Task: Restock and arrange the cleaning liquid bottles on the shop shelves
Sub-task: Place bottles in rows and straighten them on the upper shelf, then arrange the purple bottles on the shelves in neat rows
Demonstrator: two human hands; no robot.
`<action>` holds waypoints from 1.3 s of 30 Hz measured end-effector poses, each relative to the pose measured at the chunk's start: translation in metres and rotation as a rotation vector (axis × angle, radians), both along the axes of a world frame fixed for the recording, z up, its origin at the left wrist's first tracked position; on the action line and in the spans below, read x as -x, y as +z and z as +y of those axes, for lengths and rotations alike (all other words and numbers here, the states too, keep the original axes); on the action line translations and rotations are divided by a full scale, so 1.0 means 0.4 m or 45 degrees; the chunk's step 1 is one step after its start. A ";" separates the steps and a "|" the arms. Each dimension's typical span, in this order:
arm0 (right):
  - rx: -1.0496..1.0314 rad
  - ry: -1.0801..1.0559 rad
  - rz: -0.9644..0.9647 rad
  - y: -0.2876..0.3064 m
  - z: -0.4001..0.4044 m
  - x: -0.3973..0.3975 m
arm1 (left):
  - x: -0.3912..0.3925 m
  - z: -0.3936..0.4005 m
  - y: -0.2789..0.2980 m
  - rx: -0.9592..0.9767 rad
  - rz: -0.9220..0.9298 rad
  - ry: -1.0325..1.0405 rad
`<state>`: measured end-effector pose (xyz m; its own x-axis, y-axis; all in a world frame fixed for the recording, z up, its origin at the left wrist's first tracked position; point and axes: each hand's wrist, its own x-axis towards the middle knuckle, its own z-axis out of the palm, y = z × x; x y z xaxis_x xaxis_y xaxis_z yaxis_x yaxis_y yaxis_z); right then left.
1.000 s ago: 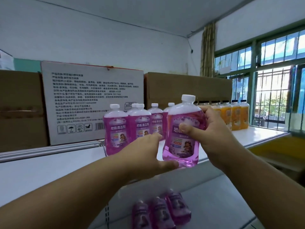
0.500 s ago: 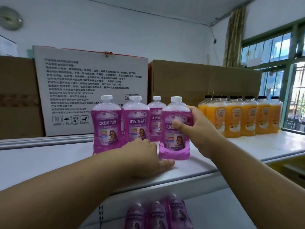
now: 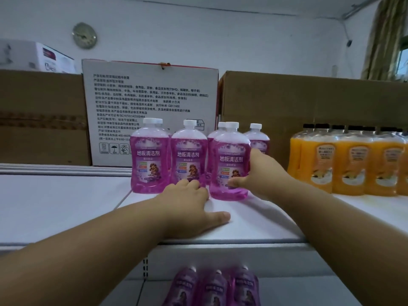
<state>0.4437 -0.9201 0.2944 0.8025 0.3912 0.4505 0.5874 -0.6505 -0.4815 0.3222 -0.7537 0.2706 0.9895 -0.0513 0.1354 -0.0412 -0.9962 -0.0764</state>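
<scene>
Purple bottle (image 3: 230,164) near shelf edge (image 3: 231,241)

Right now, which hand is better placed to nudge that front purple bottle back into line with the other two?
The right hand. It already grips the front purple bottle standing on the shelf, slightly ahead of its neighbours. The left hand rests flat on the shelf, holding nothing.

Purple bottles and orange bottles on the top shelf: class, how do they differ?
The purple bottles have white caps; the orange bottles have dark caps. The purple ones stand mid-shelf, the orange ones to the right. The right hand grips one purple bottle; no orange bottle is touched. Both groups stand upright, labels forward.
</scene>
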 end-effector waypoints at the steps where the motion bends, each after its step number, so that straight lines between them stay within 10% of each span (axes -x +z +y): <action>1: 0.019 -0.001 0.002 0.002 0.003 -0.013 | 0.000 0.000 0.001 0.007 -0.002 0.001; 23: 0.008 -0.230 -0.160 -0.024 -0.001 0.036 | 0.004 0.006 -0.002 0.111 -0.039 0.034; 39: -0.184 -0.132 -0.643 -0.086 -0.012 0.606 | 0.304 -0.020 -0.179 0.447 -0.729 -0.536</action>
